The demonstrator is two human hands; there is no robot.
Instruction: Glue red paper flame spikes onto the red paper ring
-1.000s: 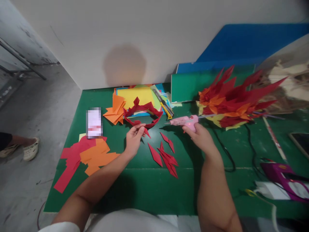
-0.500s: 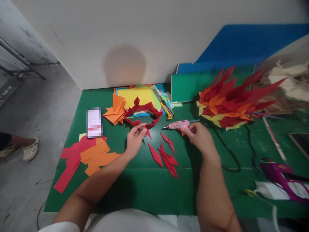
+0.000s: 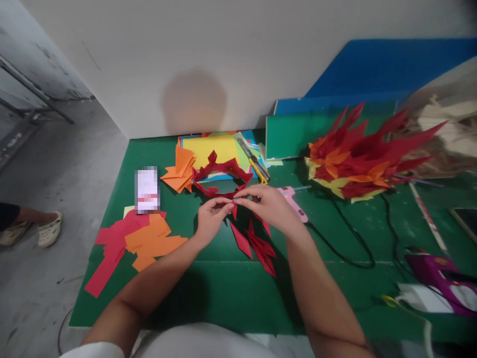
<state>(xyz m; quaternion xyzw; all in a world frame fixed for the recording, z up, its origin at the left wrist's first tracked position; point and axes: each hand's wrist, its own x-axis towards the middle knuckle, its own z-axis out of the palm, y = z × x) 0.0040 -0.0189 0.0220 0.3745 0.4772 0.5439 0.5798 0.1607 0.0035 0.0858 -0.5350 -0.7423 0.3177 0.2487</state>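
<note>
My left hand (image 3: 210, 217) and my right hand (image 3: 265, 205) meet over the green table (image 3: 223, 298), both pinching one small folded red paper piece (image 3: 234, 209). Just behind them lies a red paper ring with pointed tips (image 3: 220, 178). Several loose red folded pieces (image 3: 257, 244) lie below my hands. The pink glue gun (image 3: 294, 201) rests on the table to the right of my right hand, with its black cord (image 3: 346, 248) trailing right.
Orange folded pieces (image 3: 180, 170), coloured paper sheets (image 3: 215, 147) and a yellow utility knife (image 3: 255, 163) lie at the back. Red and orange cut shapes (image 3: 134, 243) lie left. A red-orange spiky paper flower (image 3: 365, 159) sits right, a purple device (image 3: 436, 273) far right. Another person's foot (image 3: 44, 229) stands left.
My right hand set the pink glue gun down on the table and moved left to join my left hand on the small red piece.
</note>
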